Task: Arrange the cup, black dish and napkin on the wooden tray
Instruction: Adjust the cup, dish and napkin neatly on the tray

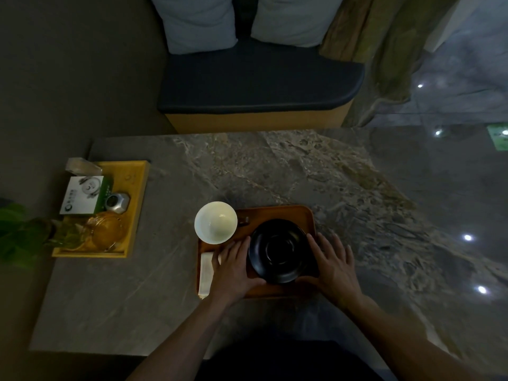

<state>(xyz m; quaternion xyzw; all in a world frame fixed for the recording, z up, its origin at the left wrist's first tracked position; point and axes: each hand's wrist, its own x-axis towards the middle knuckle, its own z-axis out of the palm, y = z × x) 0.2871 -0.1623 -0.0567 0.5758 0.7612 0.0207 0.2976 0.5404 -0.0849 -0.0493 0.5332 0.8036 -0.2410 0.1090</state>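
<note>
surface: a grey-brown marbled stone table [288, 171] in dim light; the wooden tray [275, 213] sits on it near the person's edge.
room: beyond the wooden tray stands a bench with a dark seat cushion [258, 81] and two pale pillows [198, 23]; right of the wooden tray a glossy dark floor [453, 188] reflects ceiling lights.
left of the wooden tray: green plant leaves [13, 232] at the table's edge, then a yellow tray [137, 193] well apart from the wooden one.
yellow tray contents: a white and green card box [82, 198], a small silver object [117, 203], and what may be a glass teapot [103, 231], too dark to tell for sure.
napkin: the folded white napkin [206, 273] lies along the wooden tray's left edge, partly under the left hand.
cup: the white cup [215, 222] stands at the wooden tray's far left corner, overhanging its rim.
left hand: the left hand [233, 266] is open, fingers spread flat, touching the black dish's left rim.
black dish: the black dish [280, 250] rests in the middle of the wooden tray, between both hands.
right hand: the right hand [332, 266] is open, fingers spread, cupping the dish's right rim and covering the wooden tray's right edge.
</note>
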